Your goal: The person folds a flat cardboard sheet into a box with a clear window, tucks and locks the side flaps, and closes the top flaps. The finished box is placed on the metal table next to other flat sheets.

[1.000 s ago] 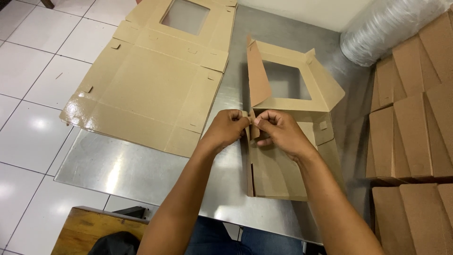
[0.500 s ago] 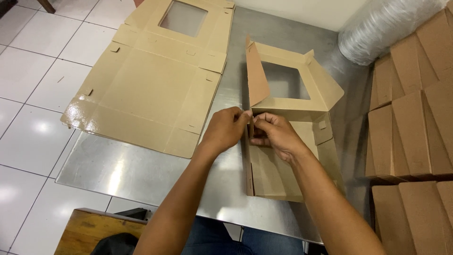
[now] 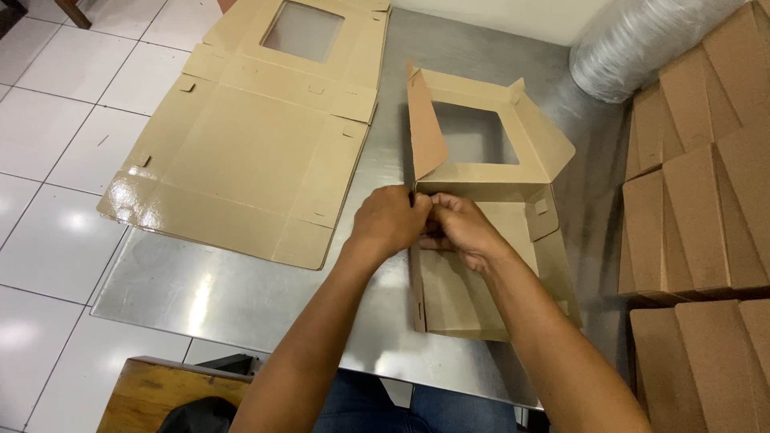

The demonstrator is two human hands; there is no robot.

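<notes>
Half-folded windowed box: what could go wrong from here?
1. Both hands, left hand and right hand, pinch one corner of the half-folded box; the thin flap could crease or tear.
2. The flat carton blank overhangs the metal table edge; a nudge might tip it off.

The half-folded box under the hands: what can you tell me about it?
The box is plain brown cardboard, partly folded, lying on the metal table. Its lid stands tilted up at the far side, with a square window cut in it and side flaps sticking out. The base lies flat, its left wall raised. The left hand and right hand both pinch the left wall's upper corner, near the lid hinge.
</notes>
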